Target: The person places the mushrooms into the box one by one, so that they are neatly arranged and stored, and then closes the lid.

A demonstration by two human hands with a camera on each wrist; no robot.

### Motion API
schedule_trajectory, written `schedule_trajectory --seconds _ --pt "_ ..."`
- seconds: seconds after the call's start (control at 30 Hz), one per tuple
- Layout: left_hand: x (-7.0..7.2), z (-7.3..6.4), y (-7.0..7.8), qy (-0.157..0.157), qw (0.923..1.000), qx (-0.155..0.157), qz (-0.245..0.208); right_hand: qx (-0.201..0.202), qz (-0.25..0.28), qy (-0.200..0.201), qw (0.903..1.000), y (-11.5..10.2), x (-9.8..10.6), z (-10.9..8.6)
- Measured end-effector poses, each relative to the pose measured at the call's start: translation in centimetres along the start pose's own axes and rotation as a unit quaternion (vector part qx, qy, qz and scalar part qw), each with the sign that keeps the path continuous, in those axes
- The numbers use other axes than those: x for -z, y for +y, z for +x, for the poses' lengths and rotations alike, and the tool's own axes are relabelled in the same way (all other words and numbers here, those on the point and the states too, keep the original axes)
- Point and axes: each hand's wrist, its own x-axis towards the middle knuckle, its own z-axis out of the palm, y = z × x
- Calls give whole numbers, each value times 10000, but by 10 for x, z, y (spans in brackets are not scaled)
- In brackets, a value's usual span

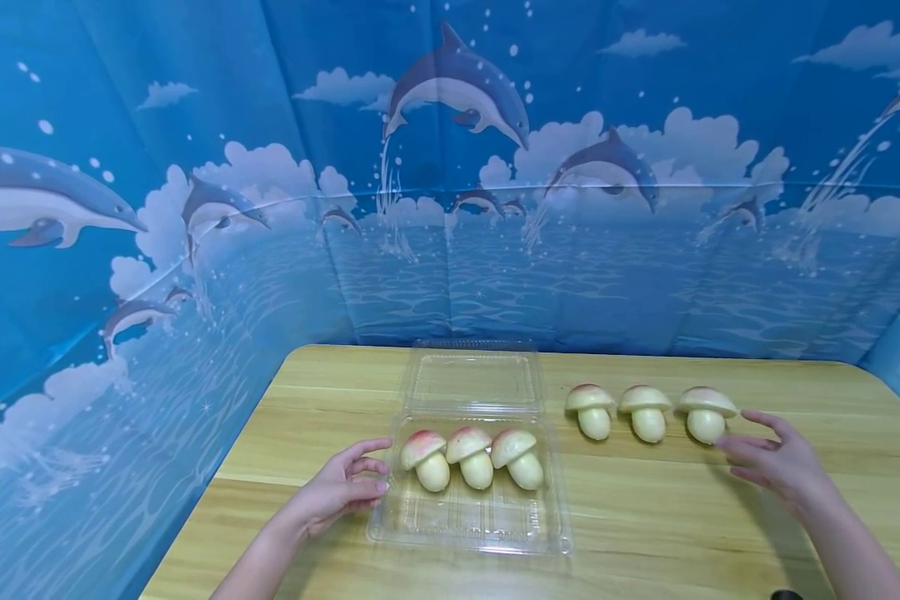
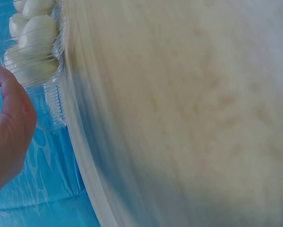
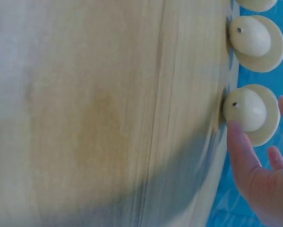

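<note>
A clear plastic clamshell box (image 1: 487,521) lies with its lid (image 1: 474,381) folded back. Three model mushrooms (image 1: 476,471) with pinkish caps lie side by side in its base. My left hand (image 1: 341,487) is at the box's left edge, fingers loosely bent and fingertips right by the rim. To the right of the box, three more mushrooms stand in a row: a left one (image 1: 593,422), a middle one (image 1: 648,423) and a right one (image 1: 705,427). My right hand (image 1: 783,462) reaches to the right mushroom, thumb by its stem and fingers spread near its cap; in the right wrist view the thumb overlaps the stem (image 3: 250,111).
Everything rests on a light wood-grain table (image 1: 637,525). Behind it and at its left hangs a blue curtain (image 1: 435,275) printed with dolphins and clouds. A small dark object (image 1: 786,595) shows at the bottom edge of the head view.
</note>
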Motion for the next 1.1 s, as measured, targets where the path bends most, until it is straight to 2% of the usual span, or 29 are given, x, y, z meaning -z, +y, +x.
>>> schedule_trajectory --seconds 0.13,0.57,0.97,1.1 --pt "0 0 1 -2 10000 0 0 -24 112 60 9999 1 1 5" --pt "0 1 1 -27 10000 2 -38 -325 -397 196 9985 -2 4 18" --pt "1 1 1 -13 10000 11 -27 -400 -232 223 9987 0 2 31" --pt "1 2 0 -6 10000 18 -35 -465 -525 294 9971 -2 3 35"
